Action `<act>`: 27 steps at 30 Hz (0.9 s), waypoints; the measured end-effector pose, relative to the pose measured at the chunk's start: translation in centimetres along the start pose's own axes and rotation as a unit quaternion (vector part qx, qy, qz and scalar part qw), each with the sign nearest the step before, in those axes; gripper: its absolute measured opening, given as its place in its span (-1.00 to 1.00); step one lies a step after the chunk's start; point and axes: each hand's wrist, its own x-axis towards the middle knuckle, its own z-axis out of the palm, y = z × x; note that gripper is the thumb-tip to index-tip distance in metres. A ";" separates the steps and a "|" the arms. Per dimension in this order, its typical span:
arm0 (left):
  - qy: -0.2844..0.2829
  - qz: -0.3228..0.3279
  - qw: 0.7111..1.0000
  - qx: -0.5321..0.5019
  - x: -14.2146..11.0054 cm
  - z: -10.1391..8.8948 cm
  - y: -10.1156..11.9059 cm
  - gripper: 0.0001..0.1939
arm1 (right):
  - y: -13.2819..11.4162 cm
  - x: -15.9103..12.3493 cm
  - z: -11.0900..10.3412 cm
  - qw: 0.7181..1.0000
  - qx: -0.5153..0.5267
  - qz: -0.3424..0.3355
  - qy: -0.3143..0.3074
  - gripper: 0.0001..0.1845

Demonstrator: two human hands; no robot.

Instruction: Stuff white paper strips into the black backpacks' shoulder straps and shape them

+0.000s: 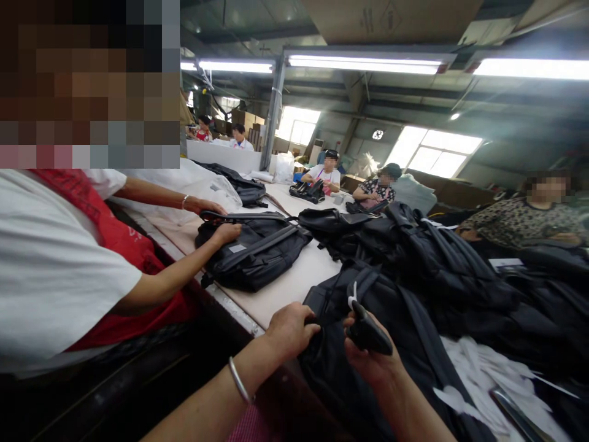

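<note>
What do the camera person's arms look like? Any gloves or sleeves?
The left arm has a smooth, silvery bangle near the wrist; no bangle shows on the right arm. No sleeves show, and the left grip and right grip are gloveless.

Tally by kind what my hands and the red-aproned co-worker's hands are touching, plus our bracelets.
Black bags: 2 (your bag, co-worker's bag)
Dark object in your right hand: 1
Bracelets: 2 (your bangle, co-worker's bracelet)
Total: 5
</note>
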 end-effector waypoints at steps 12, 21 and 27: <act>-0.097 -0.203 0.864 -0.450 0.9 1.2 4.1 -0.57 | 0.3 -0.3 0.5 0.997 0.062 0.039 -0.015 -0.79; -0.137 -0.239 0.863 -0.423 0.2 0.9 4.1 -0.92 | 1.9 0.1 -0.9 0.998 -0.026 0.061 -0.006 -0.77; -0.169 -0.257 0.861 -0.405 1.7 0.8 5.5 -0.87 | 2.4 1.2 -2.5 0.995 -0.088 0.043 0.011 -0.65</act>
